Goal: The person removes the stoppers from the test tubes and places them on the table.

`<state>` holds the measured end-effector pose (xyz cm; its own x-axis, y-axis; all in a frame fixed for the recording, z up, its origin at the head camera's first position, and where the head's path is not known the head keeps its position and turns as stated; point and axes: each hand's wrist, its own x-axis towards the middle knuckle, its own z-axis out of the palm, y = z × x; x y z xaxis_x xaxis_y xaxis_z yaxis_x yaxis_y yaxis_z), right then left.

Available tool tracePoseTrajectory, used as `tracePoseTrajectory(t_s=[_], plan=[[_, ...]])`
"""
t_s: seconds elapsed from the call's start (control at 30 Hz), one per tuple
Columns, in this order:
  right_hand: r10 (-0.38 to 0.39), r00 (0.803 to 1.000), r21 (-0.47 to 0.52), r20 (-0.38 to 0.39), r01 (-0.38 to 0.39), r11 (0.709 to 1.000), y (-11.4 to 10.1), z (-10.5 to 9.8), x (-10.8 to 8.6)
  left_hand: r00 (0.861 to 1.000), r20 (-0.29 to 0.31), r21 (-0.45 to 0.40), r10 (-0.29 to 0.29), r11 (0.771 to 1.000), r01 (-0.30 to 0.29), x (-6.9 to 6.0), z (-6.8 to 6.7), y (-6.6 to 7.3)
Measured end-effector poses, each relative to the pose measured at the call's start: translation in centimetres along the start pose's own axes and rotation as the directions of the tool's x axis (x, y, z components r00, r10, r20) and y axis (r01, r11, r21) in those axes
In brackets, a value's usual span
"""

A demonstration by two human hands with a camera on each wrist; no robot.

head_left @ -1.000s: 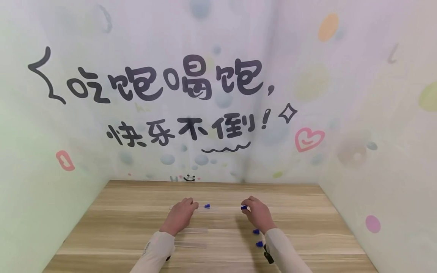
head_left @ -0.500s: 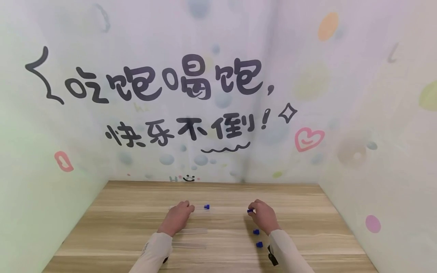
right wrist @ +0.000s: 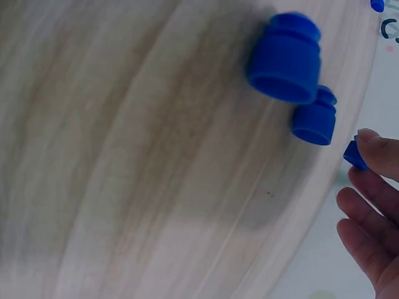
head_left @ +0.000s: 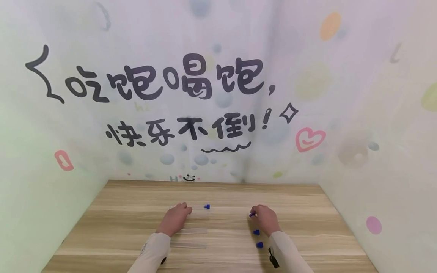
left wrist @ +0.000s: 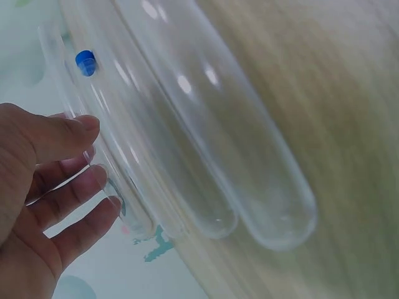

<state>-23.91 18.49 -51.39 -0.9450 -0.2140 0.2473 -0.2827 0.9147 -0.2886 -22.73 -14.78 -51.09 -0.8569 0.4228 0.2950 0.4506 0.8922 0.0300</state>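
A person in pale sleeves (head_left: 150,252) works with both hands over a wood-grain table (head_left: 232,258), the left hand (head_left: 173,218) pinching a clear tube (left wrist: 121,184) lightly between thumb and forefinger while its other fingers curve loosely alongside. Further clear tubes (left wrist: 218,124) lie side by side on the table, on the wearer's side of that hand, their rounded ends pointing away from the right hand (head_left: 266,218). A short reach inward from the left fingertips sits a small blue stopper (head_left: 206,206); which tube it belongs to is hard to tell. Across from it, the right hand is clamped on a blue cap (right wrist: 354,154), held between thumb and forefinger, with the remaining fingers slightly spread. Two loose caps (head_left: 258,238) rest on the table just to the wearer's side of the right fingers, beside the forearm, one behind the other. A black tag (head_left: 274,261) hangs by the right wrist. Beyond both hands rises a pale wall (head_left: 218,163) with dark Chinese lettering (head_left: 194,77) and a pink heart (head_left: 310,139).
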Motion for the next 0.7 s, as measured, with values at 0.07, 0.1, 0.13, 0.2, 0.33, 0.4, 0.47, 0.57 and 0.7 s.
tracePoseTrajectory(t_s=[0.07,0.1,0.13,0.2,0.33,0.4,0.47,0.57,0.7], plan=[[0.014,1.000,-0.005,0.016,-0.014,1.000,0.1,0.1,0.1,1.000,0.003,0.001,0.001,1.000,-0.001,0.0,0.0,0.0],[0.015,1.000,-0.008,0.022,-0.015,1.000,0.1,0.1,0.0,1.000,0.005,0.002,0.002,1.000,-0.002,0.0,0.0,0.0],[0.017,0.999,-0.011,0.030,-0.017,1.000,0.2,0.2,0.1,1.000,0.004,-0.002,0.003,1.000,-0.003,0.0,-0.1,0.0],[0.019,0.999,-0.017,0.037,-0.019,1.000,0.2,0.3,0.1,1.000,0.002,-0.006,0.004,1.000,-0.004,0.0,-0.1,0.0],[0.037,0.998,-0.021,0.055,-0.036,0.999,0.4,0.6,0.1,1.000,0.024,-0.017,-0.012,1.000,0.013,-0.1,-0.1,0.1],[0.049,0.997,-0.015,0.064,-0.049,0.999,0.5,0.8,0.1,0.999,0.037,-0.020,-0.022,1.000,0.023,-0.1,0.0,0.1],[0.049,0.996,-0.006,0.070,-0.049,0.999,0.5,0.8,0.0,0.998,0.046,-0.025,-0.029,0.999,0.030,-0.2,0.1,0.0],[0.043,0.997,0.004,0.067,-0.044,0.999,0.3,0.6,-0.2,0.998,0.049,-0.028,-0.029,0.999,0.030,-0.3,0.4,-0.1],[0.043,0.997,0.006,0.066,-0.044,0.999,0.2,0.5,-0.3,0.999,0.040,-0.029,-0.022,0.999,0.023,-0.4,0.9,-0.2]])
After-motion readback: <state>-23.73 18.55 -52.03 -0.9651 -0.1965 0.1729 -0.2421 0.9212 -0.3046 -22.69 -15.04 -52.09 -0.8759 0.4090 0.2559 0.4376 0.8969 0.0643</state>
